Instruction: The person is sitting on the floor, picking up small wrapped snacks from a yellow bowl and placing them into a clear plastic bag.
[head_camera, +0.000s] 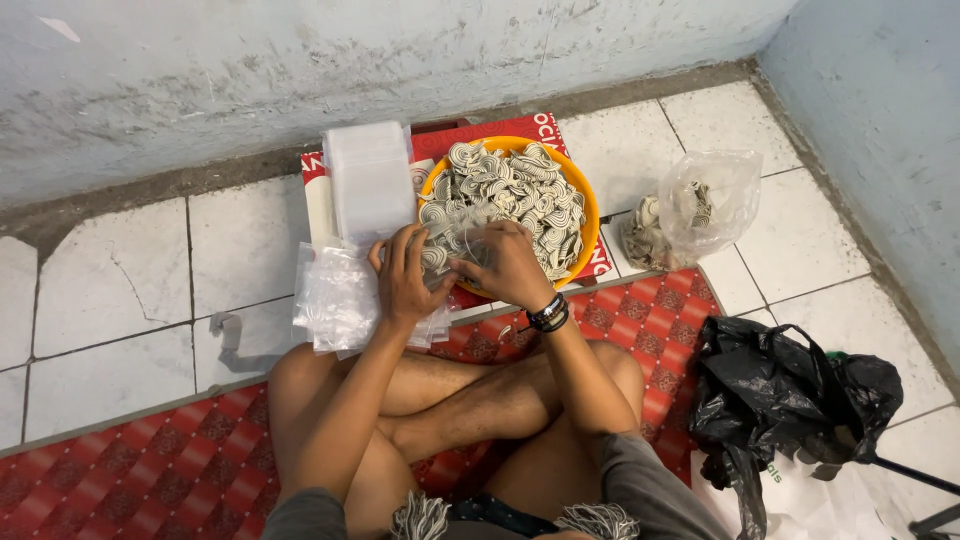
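Head view: the person sits cross-legged on a red mat (150, 470), looking down at both hands. Right in front of the hands is an orange bowl (588, 200) full of small curly grey-and-white pieces (520, 190). The bowl sits on a red board (480, 138) on the white floor tiles (120, 290).

The left hand (400, 275) is at the near left rim of the bowl, fingers curled and pointing away from the body. The right hand (508, 262) is just beside it, at the near edge of the bowl, with a dark band on its wrist. The 2 hands almost touch. Between them they pinch a small clear bag (462, 238), thin and hard to see over the pieces. So both hands are closed on the bag, though I cannot tell if a piece is inside it.

The pieces lie just past the fingertips, further from the body. The right hand is a bit nearer to the middle of the heap. The left hand is nearer to the pile of clear bags (335, 300), which lies just left of it on the floor. A white stack (368, 180) stands behind that pile, touching the bowl's left side.

Well off to the right is a clear sack (705, 205) with more pieces in it, and a black bag (790, 390) near the right knee.
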